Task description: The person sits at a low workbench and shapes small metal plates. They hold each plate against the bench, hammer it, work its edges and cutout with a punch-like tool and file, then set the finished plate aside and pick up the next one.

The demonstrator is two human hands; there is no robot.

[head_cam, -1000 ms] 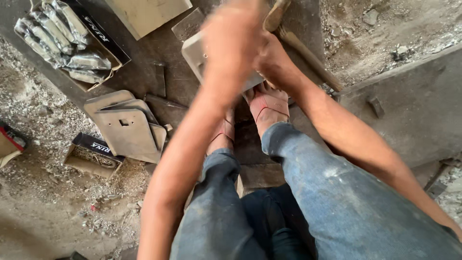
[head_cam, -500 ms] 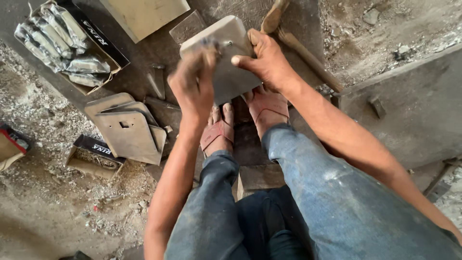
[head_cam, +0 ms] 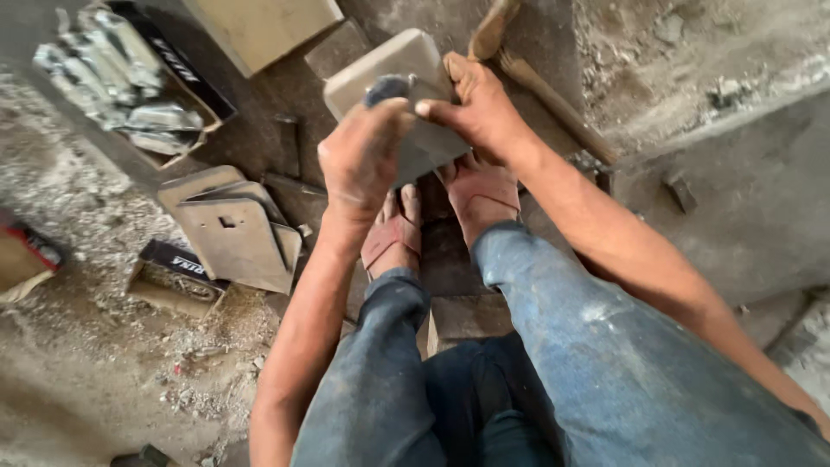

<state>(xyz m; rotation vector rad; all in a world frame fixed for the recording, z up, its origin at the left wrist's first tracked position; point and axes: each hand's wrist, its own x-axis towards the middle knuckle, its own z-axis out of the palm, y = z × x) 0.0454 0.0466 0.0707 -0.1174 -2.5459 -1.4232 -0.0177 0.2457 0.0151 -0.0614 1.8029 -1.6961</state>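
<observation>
Grip on the grey metal plate [head_cam: 393, 69] is two-handed: the right hand [head_cam: 475, 108] is closed on its right edge, thumb pointing left across the face and fingers hidden behind, while the left hand [head_cam: 363, 156] lies knuckles-up over the lower left part of the plate, fingers curled round a small dark object [head_cam: 387, 88] pressed against the face; what that object is cannot be told. Plate is held tilted, clear of the ground, above the person's feet, its rounded upper corners showing beyond both hands. Directly below the grip are two feet in reddish sandals [head_cam: 393, 238], and nearer the camera the knees in dusty blue jeans [head_cam: 553, 346]. Behind the right hand a wooden handle [head_cam: 553, 99] runs diagonally across the ground towards the right. Left of the feet lies a stack of flat grey plates [head_cam: 233, 229], the top one with a small rectangular hole. Containers: an open dark cardboard box [head_cam: 203, 86] at upper left holds several silvery packets [head_cam: 112, 69], piled loosely; a smaller dark box [head_cam: 177, 277] sits just beside the lower edge of the stack, its contents not clear. A tan flat board [head_cam: 268, 26] lies at the top edge, beside the open box. Ground is dusty, with rubble [head_cam: 207, 363] scattered to the left.
</observation>
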